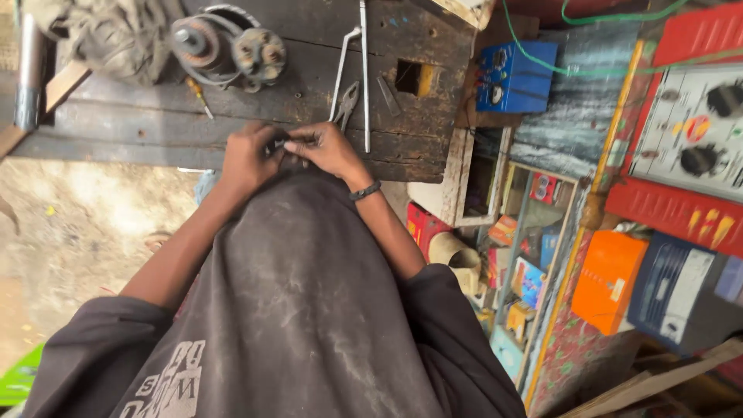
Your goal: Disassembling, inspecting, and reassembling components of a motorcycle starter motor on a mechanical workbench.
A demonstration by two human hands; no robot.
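My dusty dark shirt (302,310) filled the near view, sleeves pushed up. Both hands met at the near edge of the bench (139,124), just past the shirt. Left hand (246,155) and right hand (329,147) were pinched together around a small dark part (285,145); fingers touching, part mostly hidden, couldn't tell what it was. Black band (365,190) was on my right wrist.

Relative to the bench:
- pliers (347,101) lay on it just beyond my right hand, handles splayed
- bent metal rod (341,70) and a straight rod (364,77) ran beside the pliers, away from me
- small screwdriver (200,96) lay on it beyond my left hand
- motor assembly (232,48) with wire loops sat at the far side, above the screwdriver
- grey rag bundle (108,39) was at the far left, next to the motor
- square hole (410,77) was cut in the top, right of the rods
- blue electrical box (515,76) stood off the right end, green wire (542,62) trailing over it
- shelf of coloured cartons (522,271) was below and right of the bench
- red-framed panel with dials (696,131) was furthest right, orange box (607,282) under it
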